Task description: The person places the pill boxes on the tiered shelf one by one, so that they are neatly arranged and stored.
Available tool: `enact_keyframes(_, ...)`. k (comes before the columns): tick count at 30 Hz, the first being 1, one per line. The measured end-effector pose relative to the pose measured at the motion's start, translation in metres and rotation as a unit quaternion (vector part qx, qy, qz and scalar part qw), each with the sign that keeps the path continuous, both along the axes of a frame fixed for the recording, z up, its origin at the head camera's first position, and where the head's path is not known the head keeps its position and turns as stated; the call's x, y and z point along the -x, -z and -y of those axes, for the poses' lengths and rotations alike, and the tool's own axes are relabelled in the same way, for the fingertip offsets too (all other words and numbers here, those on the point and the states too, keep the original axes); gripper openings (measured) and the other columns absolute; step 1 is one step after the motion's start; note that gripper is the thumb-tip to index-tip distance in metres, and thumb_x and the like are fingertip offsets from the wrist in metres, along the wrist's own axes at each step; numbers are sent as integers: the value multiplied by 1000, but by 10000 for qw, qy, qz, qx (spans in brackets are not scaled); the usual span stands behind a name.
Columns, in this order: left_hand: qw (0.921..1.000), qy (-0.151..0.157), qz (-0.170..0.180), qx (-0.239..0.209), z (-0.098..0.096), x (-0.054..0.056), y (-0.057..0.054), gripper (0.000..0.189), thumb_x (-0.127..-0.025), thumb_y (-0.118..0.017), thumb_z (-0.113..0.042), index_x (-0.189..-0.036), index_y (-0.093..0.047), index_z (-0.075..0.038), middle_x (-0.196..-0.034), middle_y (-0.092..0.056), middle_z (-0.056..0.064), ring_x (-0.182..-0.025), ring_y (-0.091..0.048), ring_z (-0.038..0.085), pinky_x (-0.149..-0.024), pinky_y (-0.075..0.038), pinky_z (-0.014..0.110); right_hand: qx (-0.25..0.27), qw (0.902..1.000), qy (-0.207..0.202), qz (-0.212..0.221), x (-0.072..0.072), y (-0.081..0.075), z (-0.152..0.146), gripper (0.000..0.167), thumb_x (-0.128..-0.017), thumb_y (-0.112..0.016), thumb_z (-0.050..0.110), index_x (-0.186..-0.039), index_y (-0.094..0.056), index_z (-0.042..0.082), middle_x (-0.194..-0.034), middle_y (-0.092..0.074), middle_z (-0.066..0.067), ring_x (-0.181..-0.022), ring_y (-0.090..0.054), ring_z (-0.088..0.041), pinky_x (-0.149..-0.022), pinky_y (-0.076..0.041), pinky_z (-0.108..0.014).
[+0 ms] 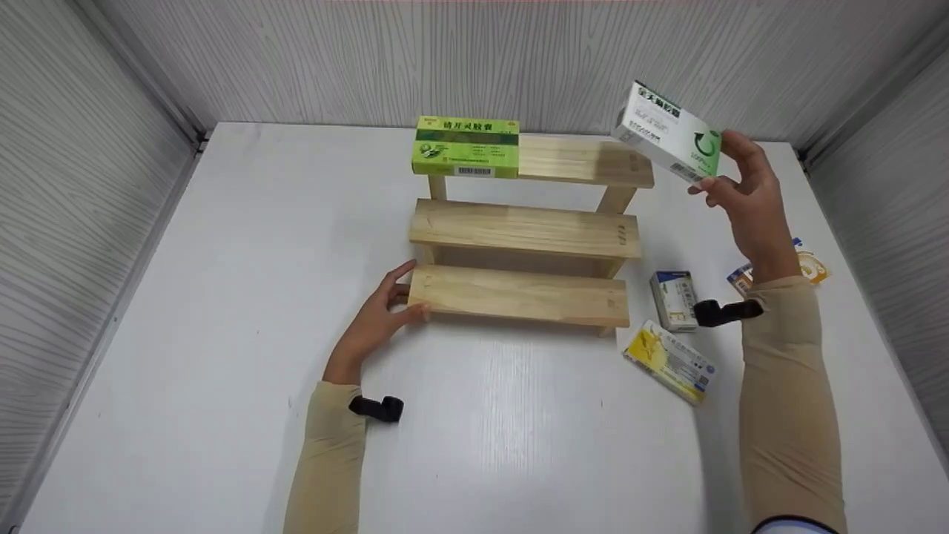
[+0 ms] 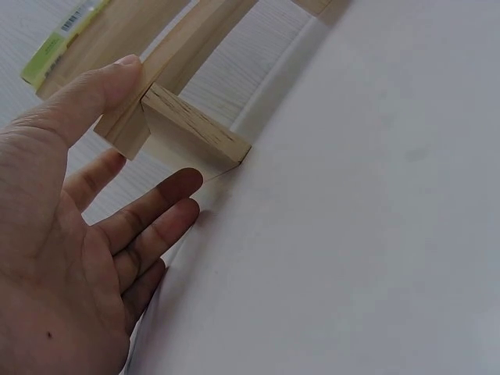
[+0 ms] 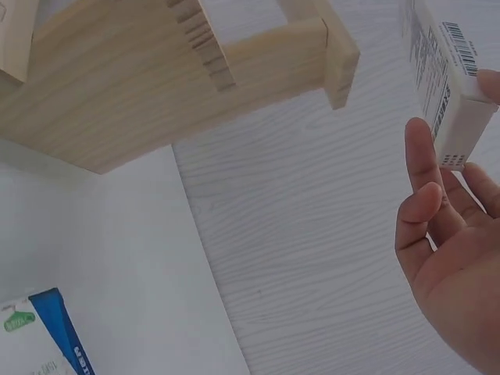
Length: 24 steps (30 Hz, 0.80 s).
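Observation:
A three-tiered wooden stand [image 1: 519, 295] sits on the white table. My left hand [image 1: 378, 319] grips the left end of its lowest shelf, thumb on the front edge and index finger behind; the other fingers are off the wood in the left wrist view. My right hand [image 1: 756, 196] holds a white and green medicine box [image 1: 671, 133] by one end, tilted in the air right of the top shelf. In the right wrist view that box [image 3: 449, 86] is only partly in frame. A green medicine box [image 1: 465, 148] lies on the top shelf's left end.
Right of the stand lie a white and blue box [image 1: 675, 300] and a yellow and white box [image 1: 671, 362]. An orange and blue package [image 1: 814, 268] is partly hidden under my right forearm. Grey wood-grain walls [image 1: 519, 59] enclose the table at the back and sides.

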<state>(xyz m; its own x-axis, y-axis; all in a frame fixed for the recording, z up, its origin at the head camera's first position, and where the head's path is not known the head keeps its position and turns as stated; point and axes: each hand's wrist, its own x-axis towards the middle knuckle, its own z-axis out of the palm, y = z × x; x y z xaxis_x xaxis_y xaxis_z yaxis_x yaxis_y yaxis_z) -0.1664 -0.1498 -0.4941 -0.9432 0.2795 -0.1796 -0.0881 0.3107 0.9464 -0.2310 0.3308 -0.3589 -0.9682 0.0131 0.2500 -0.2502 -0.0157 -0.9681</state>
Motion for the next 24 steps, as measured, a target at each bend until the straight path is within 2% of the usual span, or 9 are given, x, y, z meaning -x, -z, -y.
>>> enact_keyframes(5, 10000, 14, 48, -33, -1, 0, -1, 82, -89, -71, -29, -154, -21, -31, -135, -52, 19, -126, -49, 31, -110, -29, 49, -338, 9987, -365, 56, 7, 4, 12, 62, -90, -61, 1, -147, -37, 13, -146, -37, -5, -85, -62, -15, -69, -42, -18)
enact_keyframes(10, 10000, 19, 21, 34, -1, 0, -2, 81, -89, -70, -30, -154, -22, -30, -134, -52, 19, -127, -49, 30, -110, -30, 49, -875, 9949, -459, 177, 13, 6, 23, 62, -92, -59, 4, -148, -35, 14, -148, -35, -6, -88, -62, -16, -71, -41, -18)
enact_keyframes(18, 9999, 25, -64, 79, 0, 0, 0, 81, -87, -72, -36, -153, -25, -31, -132, -54, 17, -125, -50, 30, -110, -30, 49, -2166, 9751, -295, 373, 20, 0, 35, 61, -94, -58, 14, -150, -33, 22, -153, -32, -3, -97, -55, -12, -80, -41, -22)
enact_keyframes(24, 10000, -17, -14, 91, 0, 0, -2, 82, -86, -73, -36, -152, -26, -31, -132, -54, 17, -124, -51, 29, -108, -33, 48, -2518, 9658, -278, 546, 21, -7, 40, 64, -95, -59, 21, -151, -31, 25, -154, -31, -3, -103, -52, -12, -84, -40, -22)
